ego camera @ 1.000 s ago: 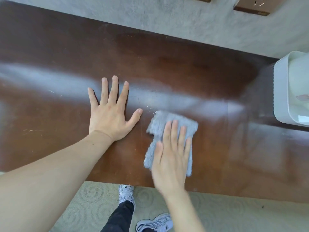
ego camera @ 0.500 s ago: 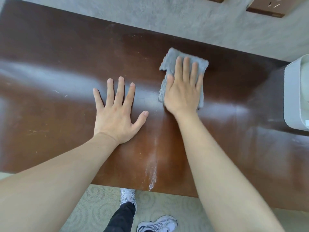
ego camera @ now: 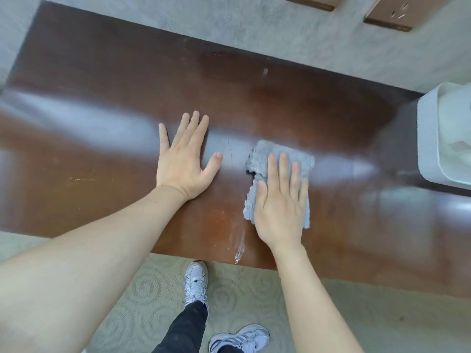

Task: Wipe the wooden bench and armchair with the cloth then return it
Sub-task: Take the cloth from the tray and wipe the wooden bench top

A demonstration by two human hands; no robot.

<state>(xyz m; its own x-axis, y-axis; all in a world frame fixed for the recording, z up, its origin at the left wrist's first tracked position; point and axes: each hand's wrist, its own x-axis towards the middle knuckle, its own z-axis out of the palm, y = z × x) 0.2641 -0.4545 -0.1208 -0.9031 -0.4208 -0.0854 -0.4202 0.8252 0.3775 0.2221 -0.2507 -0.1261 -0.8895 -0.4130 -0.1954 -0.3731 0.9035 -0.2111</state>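
Note:
The dark brown wooden bench (ego camera: 102,80) fills most of the view, its glossy top showing a pale streak near the front edge. A grey cloth (ego camera: 277,154) lies flat on the bench's middle. My right hand (ego camera: 280,202) presses on it with straight fingers, palm down, covering its lower half. My left hand (ego camera: 183,159) rests flat on the bare wood to the left of the cloth, fingers spread. No armchair is in view.
A white plastic container (ego camera: 433,138) stands on the bench at the right edge. Behind the bench runs a grey wall with two brown panels (ego camera: 387,14) at the top. Below the front edge lie patterned carpet (ego camera: 153,289) and my shoes (ego camera: 196,281).
My right hand has pulled the cloth back from the bench's far side toward the front edge, after pushing it away a moment before. My left hand has stayed put.

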